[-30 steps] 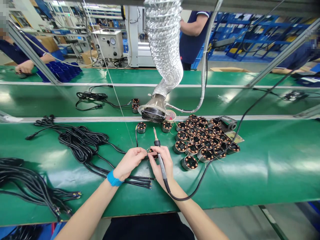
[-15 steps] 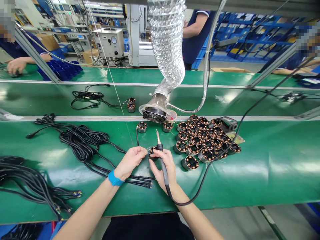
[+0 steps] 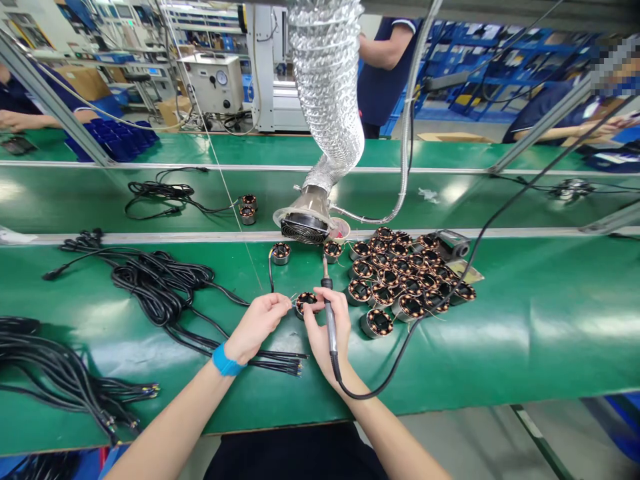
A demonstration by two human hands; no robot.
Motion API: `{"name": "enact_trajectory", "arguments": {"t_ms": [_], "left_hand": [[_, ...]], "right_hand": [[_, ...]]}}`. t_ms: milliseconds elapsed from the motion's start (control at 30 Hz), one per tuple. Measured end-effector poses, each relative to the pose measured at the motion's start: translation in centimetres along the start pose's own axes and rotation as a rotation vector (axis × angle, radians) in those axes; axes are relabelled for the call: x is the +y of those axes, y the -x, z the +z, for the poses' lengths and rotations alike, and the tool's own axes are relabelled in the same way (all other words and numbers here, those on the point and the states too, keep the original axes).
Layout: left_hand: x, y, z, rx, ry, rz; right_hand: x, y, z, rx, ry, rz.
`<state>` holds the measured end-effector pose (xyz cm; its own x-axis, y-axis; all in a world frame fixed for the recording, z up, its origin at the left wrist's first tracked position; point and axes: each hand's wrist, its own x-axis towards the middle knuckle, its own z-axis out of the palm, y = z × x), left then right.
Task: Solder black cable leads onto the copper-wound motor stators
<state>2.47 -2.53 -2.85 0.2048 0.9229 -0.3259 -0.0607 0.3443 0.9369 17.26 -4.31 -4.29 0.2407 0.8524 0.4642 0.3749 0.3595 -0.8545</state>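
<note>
A soldering iron (image 3: 330,323) lies across my right hand (image 3: 334,330), its tip pointing away from me. The thumb and a finger of that hand also touch the right side of a motor stator (image 3: 305,303), a metal ring with copper coils. On the stator's left, my left hand (image 3: 263,323) is closed in a pinch on thin wire ends beside its rim; whether these belong to the stator or to a cable is hidden by the fingers. Behind, a stator with a black cable attached (image 3: 281,253) and another stator (image 3: 332,251) stand on the green bench.
Several stators (image 3: 400,273) crowd together at right. Coiled black cables (image 3: 160,287) and a cable bundle (image 3: 55,373) lie at left. A fume-extraction hood (image 3: 305,223) hangs over the bench from a foil duct. The iron's cord (image 3: 410,347) loops at right. Co-workers are beyond.
The view has shifted slightly. My right hand has moved a little off the stator, uncovering more of it, and the iron now stands more upright. My left hand keeps its pinch.
</note>
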Motion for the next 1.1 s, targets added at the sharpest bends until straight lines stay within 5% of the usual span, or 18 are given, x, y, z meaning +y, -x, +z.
{"name": "enact_trajectory", "arguments": {"t_ms": [200, 733, 1100], "left_hand": [[-0.3, 0.3, 0.6, 0.033, -0.023, 0.038], [0.3, 1.0, 1.5, 0.098, 0.035, 0.041], [0.2, 0.9, 1.4, 0.142, 0.031, 0.070]], "right_hand": [[0.3, 0.1, 0.5, 0.058, 0.028, 0.000], [1.6, 0.8, -0.9, -0.188, 0.074, 0.009], [1.5, 1.0, -0.4, -0.173, 0.158, 0.018]]}}
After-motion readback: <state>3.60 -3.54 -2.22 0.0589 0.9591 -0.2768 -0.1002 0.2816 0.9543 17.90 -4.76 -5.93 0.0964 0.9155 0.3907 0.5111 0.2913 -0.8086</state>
